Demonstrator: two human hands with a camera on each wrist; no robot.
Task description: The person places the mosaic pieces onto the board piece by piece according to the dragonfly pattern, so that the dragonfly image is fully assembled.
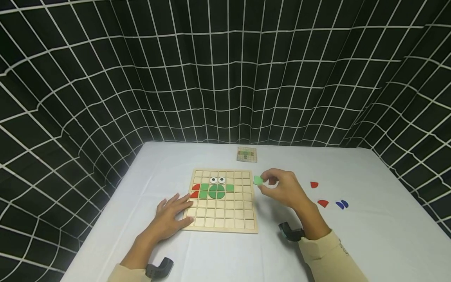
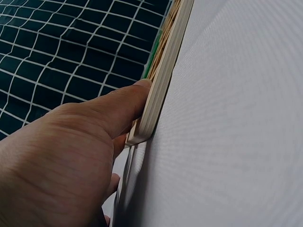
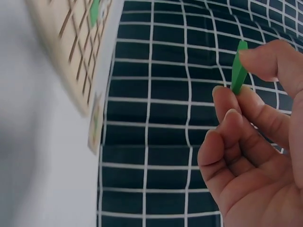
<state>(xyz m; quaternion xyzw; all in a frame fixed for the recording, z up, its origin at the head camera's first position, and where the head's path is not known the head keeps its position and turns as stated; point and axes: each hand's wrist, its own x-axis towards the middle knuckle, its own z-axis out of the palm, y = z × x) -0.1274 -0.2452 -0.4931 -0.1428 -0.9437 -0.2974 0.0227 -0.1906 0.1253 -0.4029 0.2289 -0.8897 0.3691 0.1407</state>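
Observation:
My right hand [image 1: 283, 188] pinches a green square tile [image 1: 258, 180] between thumb and fingertips, just off the right edge of the wooden grid board [image 1: 225, 223]. In the right wrist view the tile [image 3: 239, 67] appears almost edge-on. My left hand [image 1: 170, 219] rests at the board's left edge with its fingers spread, the thumb [image 2: 128, 101] touching the near-left corner. On the board lie two red quarter-round pieces [image 1: 195, 194], green square tiles [image 1: 204, 187], a green circle [image 1: 216, 192] of several quarter pieces and two white eye pieces [image 1: 221, 180]. Another green square [image 1: 230, 188] sits right of the circle.
Two red quarter-round pieces [image 1: 323, 203] and two blue half-round pieces [image 1: 340, 205] lie on the white table [image 1: 373, 243] to the right. A small picture card [image 1: 247, 154] with a grid pattern lies behind the board. A black curtain [image 1: 225, 78] with white grid lines surrounds the table.

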